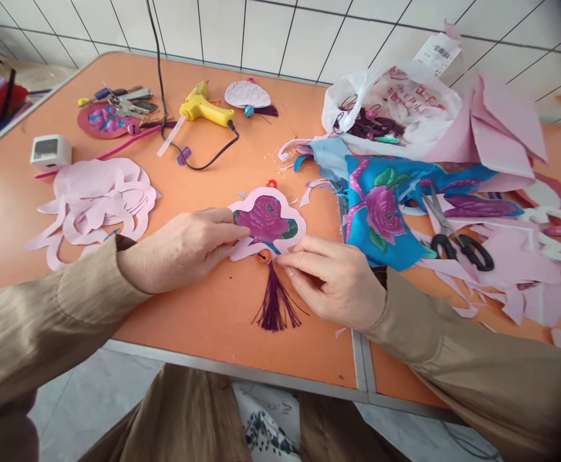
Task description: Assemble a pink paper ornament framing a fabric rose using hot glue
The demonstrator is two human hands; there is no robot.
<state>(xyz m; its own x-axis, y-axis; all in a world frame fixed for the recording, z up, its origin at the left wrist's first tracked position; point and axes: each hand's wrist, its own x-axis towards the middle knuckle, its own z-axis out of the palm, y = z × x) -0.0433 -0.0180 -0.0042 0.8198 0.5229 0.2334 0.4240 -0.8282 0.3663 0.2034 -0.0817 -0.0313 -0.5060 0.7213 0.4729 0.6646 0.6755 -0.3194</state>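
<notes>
A brown coat fills the near edge. Beyond it, a dark purple tassel and an orange bell hang off the near side of a pink-framed rose ornament, which lies mid-table between the hands. The right hand pinches its near right edge between thumb and forefinger; the left hand lays fingers over its left edge, though whether the thumb grips cannot be told. The step looks like fitting frame to cloth, calling next for steady, even pressure along the rim. Farther right lie scissors; far left, a yellow glue gun.
</notes>
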